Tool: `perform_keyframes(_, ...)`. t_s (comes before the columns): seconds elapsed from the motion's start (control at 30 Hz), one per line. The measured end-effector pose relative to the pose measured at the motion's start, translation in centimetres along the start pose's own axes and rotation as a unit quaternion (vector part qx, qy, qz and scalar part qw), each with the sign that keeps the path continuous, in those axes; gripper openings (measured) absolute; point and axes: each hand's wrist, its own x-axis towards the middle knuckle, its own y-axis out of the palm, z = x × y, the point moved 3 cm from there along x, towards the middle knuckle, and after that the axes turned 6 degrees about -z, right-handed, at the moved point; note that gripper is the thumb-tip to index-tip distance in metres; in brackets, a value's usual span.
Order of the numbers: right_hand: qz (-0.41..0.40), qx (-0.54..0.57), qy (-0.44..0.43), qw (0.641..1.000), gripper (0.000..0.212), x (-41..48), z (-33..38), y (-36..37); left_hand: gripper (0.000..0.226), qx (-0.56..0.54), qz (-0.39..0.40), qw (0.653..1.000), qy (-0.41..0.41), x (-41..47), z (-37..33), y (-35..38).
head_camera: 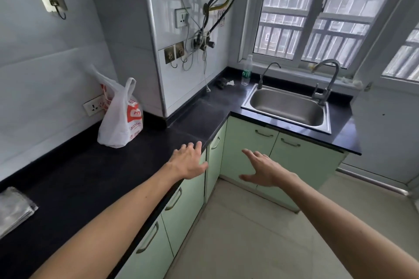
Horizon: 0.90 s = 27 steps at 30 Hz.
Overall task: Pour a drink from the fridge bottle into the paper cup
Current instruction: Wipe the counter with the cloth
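Observation:
Both my arms reach forward with empty hands. My left hand (189,161) hovers palm down over the front edge of the black countertop (74,179), fingers straight and spread. My right hand (263,169) is stretched out over the floor in front of the green corner cabinets, fingers straight, holding nothing. A clear plastic bottle with a green label (247,70) stands at the back of the counter, left of the sink, far from both hands. No paper cup and no fridge are in view.
A white and red plastic bag (121,118) stands on the counter by the wall. A steel sink (288,106) with two taps sits under the window. Folded grey cloth (13,208) lies at the left edge. Green cabinets (249,142) run below the L-shaped counter.

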Motion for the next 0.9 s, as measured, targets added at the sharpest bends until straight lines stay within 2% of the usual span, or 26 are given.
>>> perform_keyframes(0.17, 0.002, 0.004, -0.036, 0.999, 0.092, 5.5, 2.2, -0.5, 0.080, -0.002, -0.011, 0.999, -0.043, 2.0, 4.3, -0.5)
perform_keyframes(0.43, 0.028, 0.008, -0.150, 0.988, 0.091, 14.4, 8.6, 0.2, 0.081, -0.015, -0.021, 0.988, -0.154, 1.7, 12.1, -1.1)
perform_keyframes(0.6, 0.056, -0.009, -0.235, 0.970, 0.091, 19.5, 13.4, 1.4, 0.076, -0.032, -0.036, 0.967, -0.248, 0.6, 16.3, -1.0)
perform_keyframes(0.9, 0.121, -0.015, -0.356, 0.926, 0.090, 25.1, 20.4, 3.0, 0.079, -0.040, -0.020, 0.920, -0.390, -3.8, 19.2, 1.0)
